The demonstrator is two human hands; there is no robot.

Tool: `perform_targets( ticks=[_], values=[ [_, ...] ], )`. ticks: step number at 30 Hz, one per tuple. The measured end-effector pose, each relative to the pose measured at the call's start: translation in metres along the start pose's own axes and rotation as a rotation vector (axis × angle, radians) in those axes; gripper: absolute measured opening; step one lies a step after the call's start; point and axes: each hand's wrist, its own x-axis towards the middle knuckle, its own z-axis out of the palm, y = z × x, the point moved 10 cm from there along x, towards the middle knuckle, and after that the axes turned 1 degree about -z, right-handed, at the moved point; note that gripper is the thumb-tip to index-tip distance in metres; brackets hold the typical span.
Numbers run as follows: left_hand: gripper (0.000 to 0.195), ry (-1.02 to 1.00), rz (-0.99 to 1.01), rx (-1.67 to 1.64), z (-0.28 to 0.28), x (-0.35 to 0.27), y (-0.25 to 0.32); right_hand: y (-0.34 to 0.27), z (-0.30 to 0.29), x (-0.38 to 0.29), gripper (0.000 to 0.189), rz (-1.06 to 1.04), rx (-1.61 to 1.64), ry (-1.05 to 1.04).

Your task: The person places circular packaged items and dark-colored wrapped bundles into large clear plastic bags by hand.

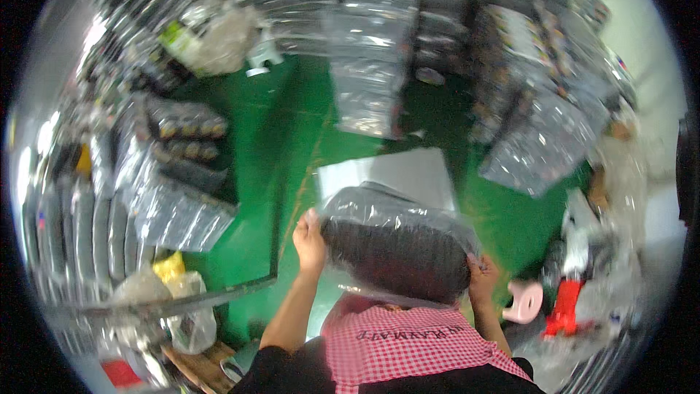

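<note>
Before my chest, both hands hold up a clear plastic bag [399, 246] filled with dark, closely packed items whose kind I cannot tell. My left hand [309, 238] pinches the bag's left end between thumb and fingers. At the opposite end, my right hand [482, 273] grips the gathered plastic. Just beyond the bag, and partly covered by it, a flat white sheet [394, 172] shows. A red-and-white checked apron [404, 345] bearing writing lies under the bag's near edge.
Plastic-wrapped packs lie ahead [366, 54], at left [180, 219] and at right [538, 142] on the green floor [251, 175]. A dark metal bar [235, 287] crosses at lower left. A pink stool [524, 302] and a red object [566, 303] are at right.
</note>
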Motion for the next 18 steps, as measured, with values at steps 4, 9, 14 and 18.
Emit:
perform_targets(
  ticks=[4,9,14,18],
  values=[
    [0.017,0.172,0.211,-0.206,-0.017,0.061,0.071,-0.059,0.1,0.08,0.014,-0.127,0.111,-0.178],
    [0.022,0.455,0.471,0.008,-0.079,0.126,0.131,-0.096,0.222,0.14,0.012,-0.217,0.224,-0.195],
    [0.027,0.552,0.508,0.062,-0.121,0.214,0.143,-0.109,0.33,0.207,0.01,-0.416,0.253,-0.291],
    [0.026,0.562,0.465,0.2,-0.137,0.313,0.14,-0.129,0.418,0.233,0.032,-0.426,0.283,-0.167]
  ],
)
